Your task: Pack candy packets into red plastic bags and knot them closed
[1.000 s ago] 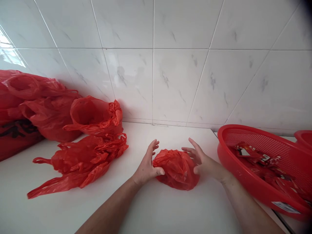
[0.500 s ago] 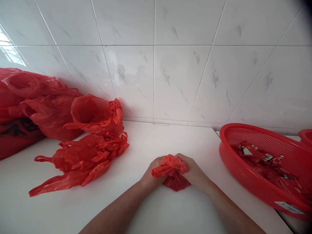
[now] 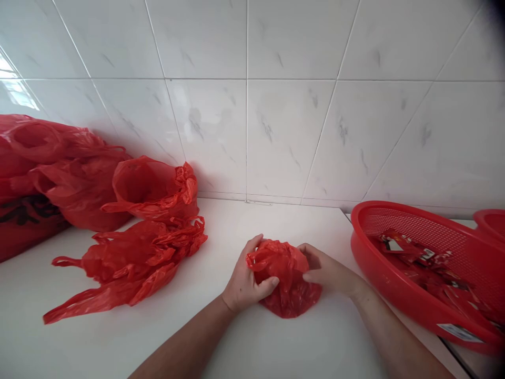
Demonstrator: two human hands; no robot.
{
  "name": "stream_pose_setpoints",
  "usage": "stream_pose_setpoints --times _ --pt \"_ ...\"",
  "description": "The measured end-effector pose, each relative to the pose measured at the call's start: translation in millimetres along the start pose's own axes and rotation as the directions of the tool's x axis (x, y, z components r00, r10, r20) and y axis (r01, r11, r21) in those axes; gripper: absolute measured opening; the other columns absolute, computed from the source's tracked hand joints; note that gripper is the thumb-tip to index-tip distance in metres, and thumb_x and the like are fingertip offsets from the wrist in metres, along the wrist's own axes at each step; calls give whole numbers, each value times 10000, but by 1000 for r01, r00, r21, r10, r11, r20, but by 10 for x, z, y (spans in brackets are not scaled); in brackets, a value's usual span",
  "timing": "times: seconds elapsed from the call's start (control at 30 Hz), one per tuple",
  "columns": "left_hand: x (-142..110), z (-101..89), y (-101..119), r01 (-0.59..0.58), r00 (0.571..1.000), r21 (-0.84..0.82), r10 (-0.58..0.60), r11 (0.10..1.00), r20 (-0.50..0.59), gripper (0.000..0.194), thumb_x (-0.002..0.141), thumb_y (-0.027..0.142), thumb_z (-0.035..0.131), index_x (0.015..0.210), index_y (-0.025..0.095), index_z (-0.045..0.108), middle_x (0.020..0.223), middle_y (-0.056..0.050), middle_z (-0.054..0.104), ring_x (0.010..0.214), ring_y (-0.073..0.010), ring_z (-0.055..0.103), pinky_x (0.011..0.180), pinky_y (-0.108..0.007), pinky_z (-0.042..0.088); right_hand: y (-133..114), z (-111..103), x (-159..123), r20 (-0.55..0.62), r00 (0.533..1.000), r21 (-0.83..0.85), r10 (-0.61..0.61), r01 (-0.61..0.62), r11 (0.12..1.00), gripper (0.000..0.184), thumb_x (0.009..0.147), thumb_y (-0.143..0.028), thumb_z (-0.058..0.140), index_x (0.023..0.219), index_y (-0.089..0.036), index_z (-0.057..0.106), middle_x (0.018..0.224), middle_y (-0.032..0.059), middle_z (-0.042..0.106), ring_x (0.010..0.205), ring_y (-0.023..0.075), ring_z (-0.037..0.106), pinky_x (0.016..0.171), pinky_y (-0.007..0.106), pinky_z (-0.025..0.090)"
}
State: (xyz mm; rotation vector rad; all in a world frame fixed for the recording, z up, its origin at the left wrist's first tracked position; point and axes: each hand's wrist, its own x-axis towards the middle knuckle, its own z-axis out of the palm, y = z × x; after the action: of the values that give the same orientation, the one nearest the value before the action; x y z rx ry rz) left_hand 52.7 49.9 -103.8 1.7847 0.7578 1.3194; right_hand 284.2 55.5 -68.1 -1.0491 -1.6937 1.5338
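Note:
A thin red plastic bag (image 3: 292, 295) sits crumpled on the white tabletop in front of me, its mouth loosely bunched at the top. My left hand (image 3: 246, 281) wraps round its left side, thumb across the front and fingers behind. On the right side my right hand (image 3: 329, 273) grips the same bag, its thumb on the front and its fingertips partly hidden behind the film. What the bag holds, if anything, cannot be made out. To the left lies a loose heap of flattened red plastic bags (image 3: 130, 258).
A red perforated basket (image 3: 389, 279) with small red packets (image 3: 426, 258) stands at the right, a second red basket (image 3: 489, 221) behind it. Filled red bags (image 3: 79, 179) and an open-mouthed red bag (image 3: 148, 184) line the left back. A tiled wall (image 3: 292, 142) closes the far side.
My hands have moved apart from a tight clasp round the bag. The bag has spread wider between them, and my thumbs now show on its front.

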Motion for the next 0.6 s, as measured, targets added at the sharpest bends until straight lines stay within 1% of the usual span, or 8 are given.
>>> stream_pose_setpoints --times 0.03,0.1,0.2,0.3,0.4,0.47,0.53,0.6 --pt "-5 -17 -12 -45 998 12 45 999 -40 861 678 471 676 1376 213 242 1311 -154 402 1197 -301 421 973 -483 381 7 -31 -9 26 1000 58 -11 9 998 428 691 -477 669 979 -192 532 995 64 598 909 210 561 770 338 444" --pt "-11 -51 -21 -101 988 73 108 992 -112 818 692 535 641 1358 222 282 1282 -140 395 1175 -297 413 965 -481 373 15 -42 -10 27 1000 136 -14 11 991 464 752 -544 588 1037 -180 549 1013 83 604 943 216 568 824 362 431" --pt "-2 -93 0 -133 974 169 160 977 -159 616 782 496 560 1308 232 377 1120 -97 456 1031 -242 472 903 -441 403 -1 24 13 21 999 166 39 -41 985 410 778 -466 600 1081 -191 572 1034 74 619 940 205 583 839 362 433" --pt "17 -114 37 -142 972 209 176 968 -156 435 866 392 462 1274 239 440 1012 -72 478 943 -207 490 847 -398 420 -26 81 34 12 996 121 88 -89 989 284 727 -383 667 922 -180 626 922 47 654 806 177 600 741 325 461" --pt "27 -111 61 -114 974 216 151 970 -167 368 896 326 416 1247 241 488 993 -67 497 913 -194 506 829 -373 419 -26 84 44 -39 995 104 95 -91 990 200 720 -353 669 767 -168 610 760 17 642 680 142 578 649 290 456" --pt "29 -100 68 -87 975 217 128 972 -181 346 899 312 416 1222 236 518 1002 -70 510 913 -193 515 828 -363 419 -19 85 43 -61 996 102 69 -62 993 221 704 -343 684 835 -177 619 818 23 646 707 144 584 660 294 461" --pt "31 -90 70 -65 975 222 109 973 -195 325 897 304 429 1195 233 536 1008 -69 522 920 -192 521 828 -354 423 -16 106 38 -68 996 93 50 -44 995 345 675 -343 707 979 -204 623 935 39 647 774 161 594 690 309 470" --pt "36 -82 68 -47 974 228 95 972 -207 303 891 300 447 1169 231 547 994 -63 536 913 -188 528 822 -343 428 -17 143 32 -38 997 77 69 -66 995 398 659 -352 711 1025 -219 631 945 44 652 785 177 595 683 319 472"
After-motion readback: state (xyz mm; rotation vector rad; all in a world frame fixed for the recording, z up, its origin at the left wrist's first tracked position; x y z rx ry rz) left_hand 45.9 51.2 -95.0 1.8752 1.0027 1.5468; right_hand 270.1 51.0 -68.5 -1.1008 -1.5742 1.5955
